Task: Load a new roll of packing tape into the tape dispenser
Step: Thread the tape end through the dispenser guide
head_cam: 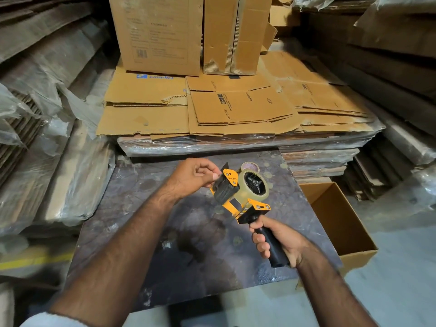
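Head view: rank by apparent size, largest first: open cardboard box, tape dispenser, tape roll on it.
1. Open cardboard box.
2. Tape dispenser.
3. Tape roll.
The box partly runs behind the worktop, so its full size is unsure.

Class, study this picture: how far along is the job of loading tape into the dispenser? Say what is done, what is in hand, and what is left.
Done: a clear tape roll already sits on the hub of the tape dispenser. In hand: the right hand grips the black handle, while the left hand pinches at the front by the roller, apparently leading the tape end. Left: probably threading the tape through to the blade; its path is unclear.
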A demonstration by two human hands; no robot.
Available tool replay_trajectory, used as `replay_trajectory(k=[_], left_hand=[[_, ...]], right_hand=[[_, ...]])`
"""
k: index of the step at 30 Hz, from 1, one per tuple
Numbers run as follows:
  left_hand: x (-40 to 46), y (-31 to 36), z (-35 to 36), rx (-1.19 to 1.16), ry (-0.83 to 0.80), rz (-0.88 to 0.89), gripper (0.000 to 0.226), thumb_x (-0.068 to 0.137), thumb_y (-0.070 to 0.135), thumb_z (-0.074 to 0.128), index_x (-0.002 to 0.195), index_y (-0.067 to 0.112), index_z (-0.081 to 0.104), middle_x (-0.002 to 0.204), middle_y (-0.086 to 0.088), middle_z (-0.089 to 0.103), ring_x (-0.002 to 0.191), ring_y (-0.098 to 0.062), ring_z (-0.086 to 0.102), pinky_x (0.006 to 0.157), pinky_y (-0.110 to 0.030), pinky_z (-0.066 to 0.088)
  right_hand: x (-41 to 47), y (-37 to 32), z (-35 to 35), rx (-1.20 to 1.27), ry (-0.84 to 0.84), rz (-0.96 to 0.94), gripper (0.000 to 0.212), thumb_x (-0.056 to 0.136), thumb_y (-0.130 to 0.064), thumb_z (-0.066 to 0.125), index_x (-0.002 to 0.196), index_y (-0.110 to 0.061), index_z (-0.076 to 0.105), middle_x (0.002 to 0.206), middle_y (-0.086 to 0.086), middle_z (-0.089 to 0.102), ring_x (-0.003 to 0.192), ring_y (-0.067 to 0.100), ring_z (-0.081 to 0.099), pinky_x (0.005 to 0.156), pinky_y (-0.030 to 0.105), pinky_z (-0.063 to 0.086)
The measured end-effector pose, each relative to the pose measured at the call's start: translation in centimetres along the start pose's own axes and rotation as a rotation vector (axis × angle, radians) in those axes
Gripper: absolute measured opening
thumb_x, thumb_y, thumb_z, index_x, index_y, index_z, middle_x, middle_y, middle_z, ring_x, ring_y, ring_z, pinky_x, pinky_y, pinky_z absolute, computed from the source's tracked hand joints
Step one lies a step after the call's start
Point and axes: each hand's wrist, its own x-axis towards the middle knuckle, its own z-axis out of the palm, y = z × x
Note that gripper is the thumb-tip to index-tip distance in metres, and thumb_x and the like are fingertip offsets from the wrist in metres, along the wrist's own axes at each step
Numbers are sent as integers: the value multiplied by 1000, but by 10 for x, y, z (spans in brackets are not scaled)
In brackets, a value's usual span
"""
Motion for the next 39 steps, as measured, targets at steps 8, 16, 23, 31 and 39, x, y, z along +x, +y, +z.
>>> replay_trajectory(k=[8, 16, 23, 31, 39], left_hand=[[-28, -8, 40, 329, -14, 241, 91, 61, 76, 75, 133, 26, 50, 128, 10, 55, 120, -10, 55, 105, -39, 45], [-28, -9, 45, 336, 142, 318, 86, 54, 60, 89, 125, 28, 53, 119, 13, 57, 109, -4, 55, 96, -30, 47], [-21, -12, 38, 251, 142, 279, 57, 62, 55, 80, 108, 26, 65, 102, 15, 66, 95, -3, 62, 84, -26, 54], [-17, -17, 40, -323, -2, 21, 43, 69, 50, 71, 93, 13, 72, 96, -8, 69, 92, -19, 62, 92, -38, 45], [-13, -31, 47, -567, 241, -261, 47, 87, 58, 51, 97, 16, 70, 109, -6, 77, 104, -17, 64, 93, -45, 41]], right_hand=[[0, -6, -3, 33, 43, -59, 10, 76, -20, 66, 69, -15, 60, 56, -1, 45, 37, 9, 43, 34, 20, 41], [-1, -9, -5, 0, 29, -63, 12, 73, -20, 68, 67, -15, 60, 57, -1, 45, 38, 10, 43, 35, 21, 41], [-8, -3, -10, -37, 31, -48, 13, 81, -16, 62, 69, -13, 58, 57, 1, 46, 38, 11, 43, 34, 21, 41], [-9, 3, -25, -130, 60, -89, 14, 87, -14, 59, 73, -11, 59, 59, 5, 46, 43, 16, 42, 39, 25, 41], [-5, -1, -43, -579, 459, -376, 14, 86, -15, 70, 91, -3, 64, 59, 10, 60, 48, 27, 54, 55, 40, 50]])
